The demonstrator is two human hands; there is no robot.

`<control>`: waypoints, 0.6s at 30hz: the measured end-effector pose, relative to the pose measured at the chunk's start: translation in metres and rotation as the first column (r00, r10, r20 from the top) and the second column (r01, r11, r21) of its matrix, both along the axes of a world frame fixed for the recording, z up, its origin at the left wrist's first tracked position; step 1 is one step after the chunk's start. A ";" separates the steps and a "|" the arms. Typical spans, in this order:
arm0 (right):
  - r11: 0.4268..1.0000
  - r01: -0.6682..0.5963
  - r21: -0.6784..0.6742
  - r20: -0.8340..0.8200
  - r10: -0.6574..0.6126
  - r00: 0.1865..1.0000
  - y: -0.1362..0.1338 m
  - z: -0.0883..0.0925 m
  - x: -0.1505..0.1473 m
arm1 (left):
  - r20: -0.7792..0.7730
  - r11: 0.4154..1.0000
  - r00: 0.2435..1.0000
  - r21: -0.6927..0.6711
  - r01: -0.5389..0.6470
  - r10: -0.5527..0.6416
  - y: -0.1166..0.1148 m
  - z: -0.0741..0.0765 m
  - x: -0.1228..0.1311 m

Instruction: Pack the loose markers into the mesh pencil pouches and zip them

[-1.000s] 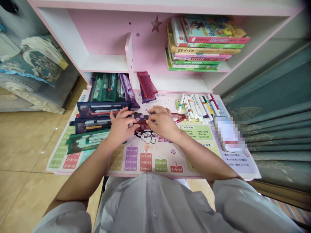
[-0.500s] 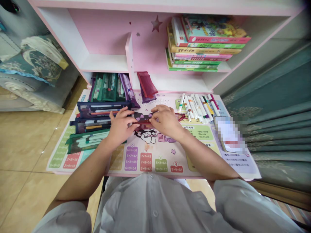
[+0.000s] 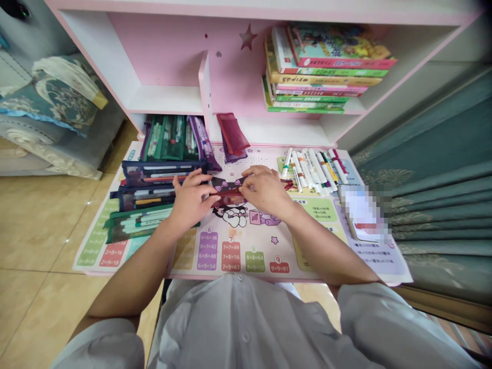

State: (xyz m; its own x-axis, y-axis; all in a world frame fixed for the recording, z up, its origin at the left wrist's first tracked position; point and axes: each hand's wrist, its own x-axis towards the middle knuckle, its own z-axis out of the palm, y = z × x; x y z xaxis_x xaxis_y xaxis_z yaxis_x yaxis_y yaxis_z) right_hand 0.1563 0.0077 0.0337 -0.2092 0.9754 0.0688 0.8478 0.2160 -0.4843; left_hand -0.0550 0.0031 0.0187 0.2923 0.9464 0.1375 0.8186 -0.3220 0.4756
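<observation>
Fingers (image 3: 248,187) of right hand (image 3: 265,190) have shifted rightward along the red pouch (image 3: 230,195).

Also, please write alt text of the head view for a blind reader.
A person's left hand and right hand hold a red pouch on a printed desk mat. Filled mesh pouches lie at left, loose markers at right, stacked books on the shelf unit behind.

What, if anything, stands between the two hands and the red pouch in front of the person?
Nothing visible does: the left hand and the right hand both touch the red pouch directly. The markers lie farther right, not between.
</observation>
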 end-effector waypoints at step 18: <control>0.999 0.041 -0.012 0.007 -0.041 0.999 0.005 -0.002 0.010 | 0.012 1.000 1.000 -0.010 -0.006 0.006 0.001 -0.001 -0.002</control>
State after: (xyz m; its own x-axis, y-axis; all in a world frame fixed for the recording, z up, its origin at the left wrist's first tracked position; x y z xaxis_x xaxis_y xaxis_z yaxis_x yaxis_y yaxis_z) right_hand 0.1660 0.0125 0.0318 -0.1692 0.9840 0.0558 0.8593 0.1750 -0.4807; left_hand -0.0566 0.0038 0.0173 0.2851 0.9494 0.1318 0.8146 -0.3125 0.4886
